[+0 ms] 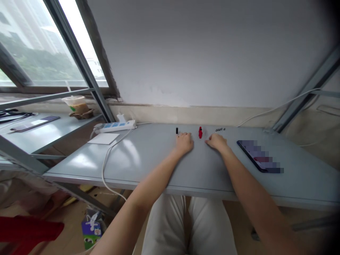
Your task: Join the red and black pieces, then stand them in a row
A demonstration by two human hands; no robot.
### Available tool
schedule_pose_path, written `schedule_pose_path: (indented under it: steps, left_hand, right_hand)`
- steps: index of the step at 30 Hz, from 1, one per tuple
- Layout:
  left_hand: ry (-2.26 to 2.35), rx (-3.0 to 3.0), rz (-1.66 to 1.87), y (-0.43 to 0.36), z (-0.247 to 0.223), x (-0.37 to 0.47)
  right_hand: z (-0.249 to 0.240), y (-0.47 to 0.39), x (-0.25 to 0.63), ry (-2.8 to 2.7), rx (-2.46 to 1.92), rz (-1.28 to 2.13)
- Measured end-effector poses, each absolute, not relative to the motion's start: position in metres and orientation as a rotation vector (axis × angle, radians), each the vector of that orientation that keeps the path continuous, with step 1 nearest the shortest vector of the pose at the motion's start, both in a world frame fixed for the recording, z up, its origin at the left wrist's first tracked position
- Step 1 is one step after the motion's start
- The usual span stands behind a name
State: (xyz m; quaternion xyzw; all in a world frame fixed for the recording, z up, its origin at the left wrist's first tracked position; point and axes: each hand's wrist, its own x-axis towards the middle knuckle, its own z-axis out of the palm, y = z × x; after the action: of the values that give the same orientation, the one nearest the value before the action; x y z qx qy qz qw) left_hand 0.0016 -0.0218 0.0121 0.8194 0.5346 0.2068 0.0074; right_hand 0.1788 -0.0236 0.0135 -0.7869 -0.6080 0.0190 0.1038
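Observation:
My left hand rests palm down on the grey table, fingers together and holding nothing. A small black upright piece stands just beyond it to the left. My right hand also lies flat on the table, empty. Between the two hands, slightly farther back, stands a small red piece. A short row of tiny dark parts lies just past my right hand.
A dark phone lies to the right of my right hand. A white power strip with a cable and a white pad sit at the table's back left. A drink cup stands on a side shelf by the window.

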Motion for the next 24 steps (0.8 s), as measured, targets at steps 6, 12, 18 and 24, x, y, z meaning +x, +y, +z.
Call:
schedule_pose_path:
  steps: [6,12,18,24]
  left_hand:
    - [1.504,2.663,0.589,-0.024,0.009,0.012]
    - [1.474,2.701,0.54,-0.018,0.007,0.024]
    - [1.464,2.739,0.587,-0.014,0.006,0.027]
    - [1.435,2.725,0.639,-0.01,0.011,0.03]
  right_hand:
    - [0.005,-0.02,0.176,-1.764,-2.236,0.025]
    - [0.001,-0.016,0.176,-1.678,-2.195,0.103]
    - [-0.003,-0.014,0.174,-1.646,-2.151,0.134]
    - [-0.007,-0.01,0.176,-1.625,-2.127,0.11]
